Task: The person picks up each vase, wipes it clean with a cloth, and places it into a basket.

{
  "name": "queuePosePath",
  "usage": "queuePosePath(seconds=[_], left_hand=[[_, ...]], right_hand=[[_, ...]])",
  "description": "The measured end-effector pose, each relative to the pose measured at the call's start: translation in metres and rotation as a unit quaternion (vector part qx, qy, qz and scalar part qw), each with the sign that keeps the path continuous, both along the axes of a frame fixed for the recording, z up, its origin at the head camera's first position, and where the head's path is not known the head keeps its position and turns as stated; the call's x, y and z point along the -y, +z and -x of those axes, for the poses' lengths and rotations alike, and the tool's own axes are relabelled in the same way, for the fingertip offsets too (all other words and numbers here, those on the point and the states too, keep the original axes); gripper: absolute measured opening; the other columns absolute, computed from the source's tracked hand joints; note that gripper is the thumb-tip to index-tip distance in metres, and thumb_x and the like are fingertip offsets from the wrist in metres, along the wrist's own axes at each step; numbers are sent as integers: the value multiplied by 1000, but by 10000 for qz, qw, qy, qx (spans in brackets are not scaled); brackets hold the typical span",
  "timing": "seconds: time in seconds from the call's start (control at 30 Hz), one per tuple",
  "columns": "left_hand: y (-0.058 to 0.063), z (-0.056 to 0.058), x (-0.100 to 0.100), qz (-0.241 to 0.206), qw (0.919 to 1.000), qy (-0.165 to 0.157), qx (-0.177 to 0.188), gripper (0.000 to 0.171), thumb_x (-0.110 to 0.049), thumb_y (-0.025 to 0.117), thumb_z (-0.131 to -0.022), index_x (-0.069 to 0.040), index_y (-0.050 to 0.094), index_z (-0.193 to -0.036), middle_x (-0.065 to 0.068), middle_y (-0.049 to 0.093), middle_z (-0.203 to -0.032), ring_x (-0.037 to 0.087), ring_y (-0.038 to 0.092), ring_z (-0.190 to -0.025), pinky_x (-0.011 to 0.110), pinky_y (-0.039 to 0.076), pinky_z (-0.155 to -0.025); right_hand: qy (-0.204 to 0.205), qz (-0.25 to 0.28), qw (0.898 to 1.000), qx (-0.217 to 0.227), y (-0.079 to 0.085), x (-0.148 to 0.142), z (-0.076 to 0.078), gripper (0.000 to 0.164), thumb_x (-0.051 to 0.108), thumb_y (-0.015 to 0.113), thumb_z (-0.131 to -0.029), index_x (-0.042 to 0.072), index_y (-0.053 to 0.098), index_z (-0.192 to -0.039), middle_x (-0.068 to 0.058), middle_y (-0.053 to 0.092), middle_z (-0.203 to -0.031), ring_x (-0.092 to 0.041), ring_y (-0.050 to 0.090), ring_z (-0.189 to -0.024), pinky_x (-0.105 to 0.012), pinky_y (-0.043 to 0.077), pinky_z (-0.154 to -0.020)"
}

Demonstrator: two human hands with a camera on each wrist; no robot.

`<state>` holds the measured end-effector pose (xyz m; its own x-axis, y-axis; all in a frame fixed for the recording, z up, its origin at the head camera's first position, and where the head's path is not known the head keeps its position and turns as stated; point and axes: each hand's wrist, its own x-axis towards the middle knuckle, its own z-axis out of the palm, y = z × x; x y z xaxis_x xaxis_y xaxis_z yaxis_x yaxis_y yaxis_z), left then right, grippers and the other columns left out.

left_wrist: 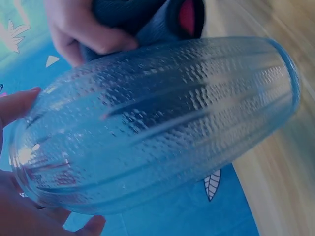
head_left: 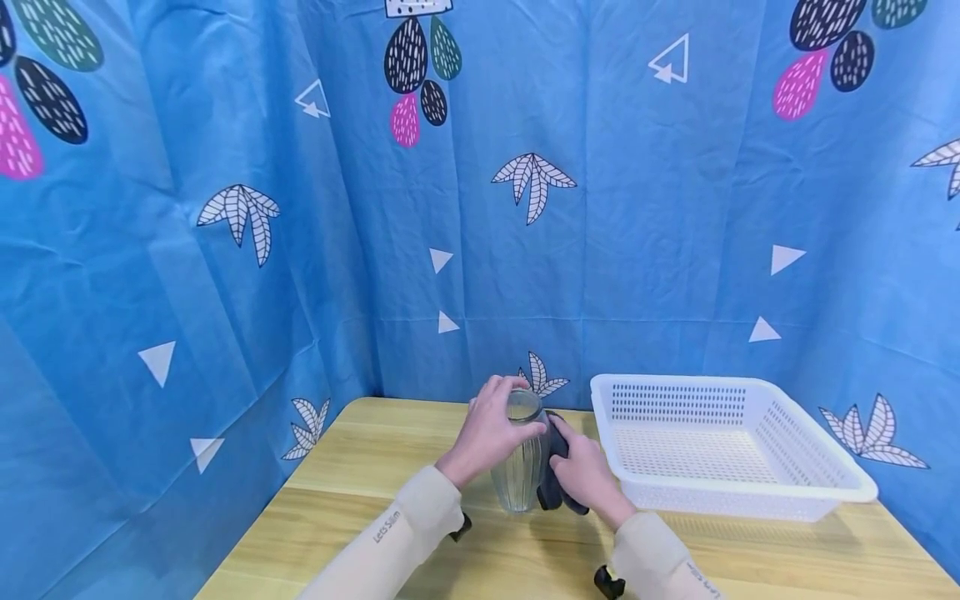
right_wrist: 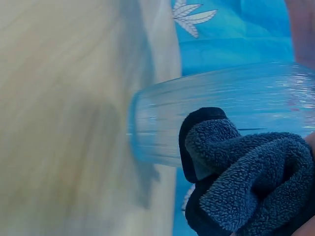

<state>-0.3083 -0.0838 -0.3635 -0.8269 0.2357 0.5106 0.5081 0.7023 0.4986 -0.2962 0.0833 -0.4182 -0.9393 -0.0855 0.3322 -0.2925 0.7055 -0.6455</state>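
Observation:
A clear ribbed glass vase point(head_left: 516, 477) stands roughly upright over the wooden table, its mouth at the top; whether its base touches the tabletop I cannot tell. My left hand point(head_left: 489, 429) grips it near the rim, thumb on the near side and fingers round the far side. In my right hand point(head_left: 587, 473) is a folded dark grey towel cloth point(right_wrist: 246, 189) with a black border, held against the vase's right side. The left wrist view shows the textured glass point(left_wrist: 157, 123) and a bit of red in the cloth's fold point(left_wrist: 187, 17).
A white perforated plastic basket point(head_left: 738, 496) stands to the right on the wooden table point(head_left: 322, 508). Behind and to the left hangs a blue patterned curtain point(head_left: 480, 275), close to the table's back edge.

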Motion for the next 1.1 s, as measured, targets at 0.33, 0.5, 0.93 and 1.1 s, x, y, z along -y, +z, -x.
queuePosePath(seconds=[0.33,0.5,0.93,1.1], left_hand=[[-1,5,3,-460,9957,-717,354,61,-32,75,-73,-22,48,-126,2,46,-121,17,44,-114,38,40,-91],[-1,8,2,-466,9947,-882,258,61,-35,74,-73,-22,48,-126,2,47,-120,21,44,-115,39,40,-90],[-5,9,2,-360,9973,-625,131,54,-46,70,-76,-26,48,-121,-4,43,-123,17,45,-115,37,41,-91],[-5,9,2,-430,9972,-514,325,59,-49,71,-73,-28,47,-122,-5,40,-118,13,46,-107,34,43,-86]], right_hand=[[-67,474,9964,-706,32,-4,-11,66,5,59,-77,30,44,-137,-15,59,-121,-25,60,-92,-37,47,-70],[-41,429,9952,-880,32,-4,-10,69,5,59,-78,31,39,-140,-14,57,-124,-25,59,-93,-38,45,-71],[198,-518,9970,543,-7,2,-3,67,12,57,-82,13,32,-144,-21,60,-118,-25,62,-85,-39,47,-66],[643,-642,9919,885,-22,1,-3,64,9,56,-83,9,34,-142,-20,56,-124,-29,61,-95,-42,47,-71]])
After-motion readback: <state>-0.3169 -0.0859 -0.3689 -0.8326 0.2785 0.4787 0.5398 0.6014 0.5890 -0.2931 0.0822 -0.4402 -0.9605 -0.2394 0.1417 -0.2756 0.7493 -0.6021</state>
